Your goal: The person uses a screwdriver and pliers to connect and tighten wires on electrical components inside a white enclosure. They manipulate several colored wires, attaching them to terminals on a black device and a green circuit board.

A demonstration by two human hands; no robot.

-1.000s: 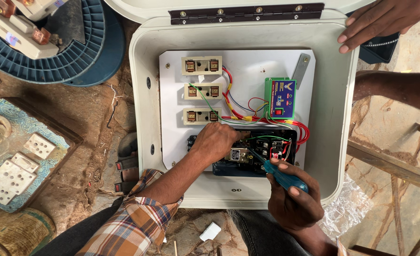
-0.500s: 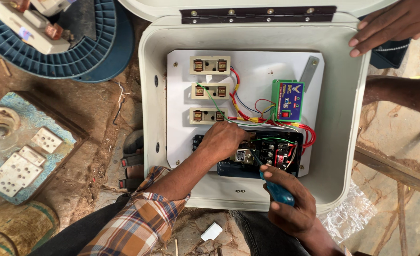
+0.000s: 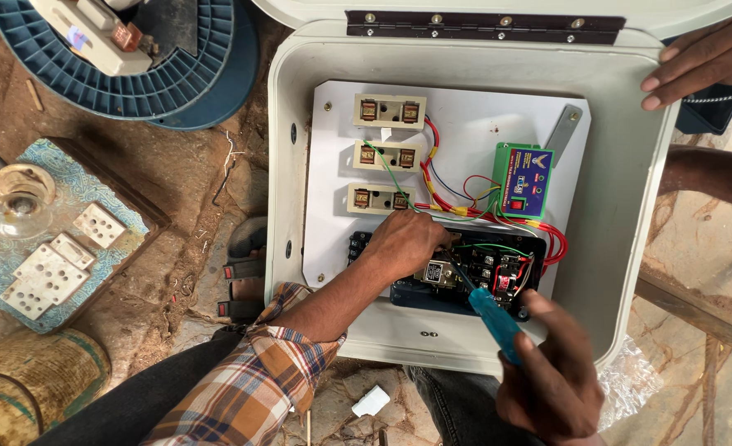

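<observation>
Left hand (image 3: pixel 405 241): curled, fingers pressed onto the black contactor block (image 3: pixel 498 268) — grasp hidden.
Right hand (image 3: pixel 551 376): clenched round a blue-handled screwdriver (image 3: pixel 493 320) — tip at the block.

Bright, even daylight, soft shadows, sharp focus, no glare.

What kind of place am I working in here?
Probably an outdoor, makeshift electrical work spot: the open enclosure box sits on bare dirt ground, with a blue cable reel lying beside it.
</observation>
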